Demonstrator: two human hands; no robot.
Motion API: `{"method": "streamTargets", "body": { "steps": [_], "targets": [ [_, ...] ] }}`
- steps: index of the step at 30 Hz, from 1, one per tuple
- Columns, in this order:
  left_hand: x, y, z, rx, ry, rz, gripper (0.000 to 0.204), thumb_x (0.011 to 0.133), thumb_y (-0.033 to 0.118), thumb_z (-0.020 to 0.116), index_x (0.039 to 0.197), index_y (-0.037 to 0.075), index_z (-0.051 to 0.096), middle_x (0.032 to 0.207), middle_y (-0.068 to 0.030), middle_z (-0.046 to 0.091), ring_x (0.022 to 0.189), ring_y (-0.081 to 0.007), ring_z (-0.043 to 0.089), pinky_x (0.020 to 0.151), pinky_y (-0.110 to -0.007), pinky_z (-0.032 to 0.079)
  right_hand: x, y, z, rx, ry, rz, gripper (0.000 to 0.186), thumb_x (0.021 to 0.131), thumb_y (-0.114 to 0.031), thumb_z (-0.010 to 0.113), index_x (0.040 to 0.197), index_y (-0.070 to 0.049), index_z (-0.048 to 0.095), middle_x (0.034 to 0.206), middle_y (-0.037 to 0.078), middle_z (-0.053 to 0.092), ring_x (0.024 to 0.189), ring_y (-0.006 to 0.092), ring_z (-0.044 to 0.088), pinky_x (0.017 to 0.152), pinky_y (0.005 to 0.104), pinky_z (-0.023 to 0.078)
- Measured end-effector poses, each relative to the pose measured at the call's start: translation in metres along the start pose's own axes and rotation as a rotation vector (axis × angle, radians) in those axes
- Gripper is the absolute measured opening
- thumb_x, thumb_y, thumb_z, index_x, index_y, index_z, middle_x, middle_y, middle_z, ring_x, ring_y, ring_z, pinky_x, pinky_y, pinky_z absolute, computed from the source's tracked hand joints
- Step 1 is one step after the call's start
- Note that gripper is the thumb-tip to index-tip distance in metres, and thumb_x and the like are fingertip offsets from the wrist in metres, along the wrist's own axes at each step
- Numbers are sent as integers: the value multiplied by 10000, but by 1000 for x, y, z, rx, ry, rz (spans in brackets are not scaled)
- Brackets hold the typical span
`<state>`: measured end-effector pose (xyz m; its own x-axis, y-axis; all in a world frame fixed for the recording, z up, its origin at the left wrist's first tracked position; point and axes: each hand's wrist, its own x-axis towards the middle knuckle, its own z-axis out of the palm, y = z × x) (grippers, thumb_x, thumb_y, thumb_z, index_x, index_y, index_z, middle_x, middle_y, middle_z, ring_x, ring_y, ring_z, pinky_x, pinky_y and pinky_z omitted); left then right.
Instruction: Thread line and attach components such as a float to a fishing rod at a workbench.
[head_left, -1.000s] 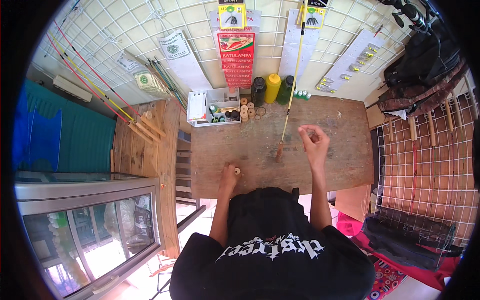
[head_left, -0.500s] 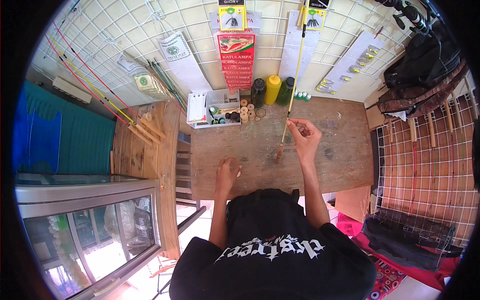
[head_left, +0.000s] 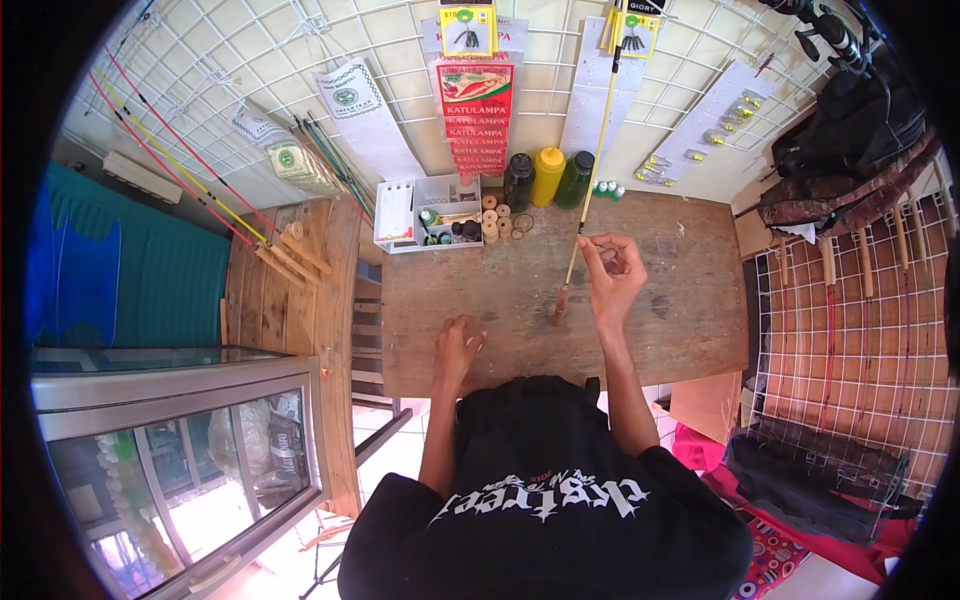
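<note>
My right hand (head_left: pixel 615 275) pinches a thin yellow fishing rod (head_left: pixel 599 160) between thumb and fingertips, over the middle of the table. The rod slants up and away toward the wall grid. Its brown handle (head_left: pixel 561 305) points toward me, low over or on the tabletop; contact cannot be made out. To the left, my left hand (head_left: pixel 457 348) rests at the table, fingers curled. A sliver of something small and pale shows by its fingertips, mostly hidden.
On the wooden table (head_left: pixel 680 330), a white organizer box (head_left: pixel 400 245) stands beside cork rings (head_left: pixel 490 230), a yellow squeeze bottle (head_left: pixel 548 178) and dark bottles (head_left: pixel 518 182). More rods (head_left: pixel 185 155) lean at left above a glass-fronted cabinet (head_left: pixel 180 400). Bags (head_left: pixel 845 150) hang at right.
My right hand and the rod have shifted very slightly right. My left hand has turned a little, and the pale round piece by its fingers is now more hidden.
</note>
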<state>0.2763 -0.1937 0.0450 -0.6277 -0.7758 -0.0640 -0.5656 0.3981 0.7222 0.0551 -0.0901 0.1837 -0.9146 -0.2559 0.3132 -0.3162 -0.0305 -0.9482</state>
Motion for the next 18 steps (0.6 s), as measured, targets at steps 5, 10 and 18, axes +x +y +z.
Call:
{"method": "streamTargets", "body": {
  "steps": [5, 10, 18],
  "targets": [
    [1, 13, -10, -51, -96, -105, 328, 769, 193, 709, 1037, 23, 622, 1019, -217, 597, 941, -406, 599, 788, -450, 478, -2, 2, 1, -15, -10, -34, 139, 769, -11, 746, 818, -18, 616, 596, -59, 446, 507, -6, 342, 440, 172, 243],
    [1, 10, -10, -53, -113, -111, 332, 767, 198, 710, 1031, 16, 622, 1020, -221, 598, 948, -406, 595, 794, -450, 476, -1, 3, 1, -34, -7, -62, 135, 772, -12, 744, 821, -18, 618, 596, -52, 451, 510, -4, 349, 437, 175, 253],
    [-1, 5, -8, -35, -89, -94, 341, 759, 201, 714, 1029, 13, 622, 1006, -233, 599, 938, -415, 591, 788, -451, 476, 1, 0, 2, -74, 10, -127, 131, 766, -14, 744, 835, -11, 633, 639, -18, 537, 514, 16, 372, 440, 185, 302]
  ]
}}
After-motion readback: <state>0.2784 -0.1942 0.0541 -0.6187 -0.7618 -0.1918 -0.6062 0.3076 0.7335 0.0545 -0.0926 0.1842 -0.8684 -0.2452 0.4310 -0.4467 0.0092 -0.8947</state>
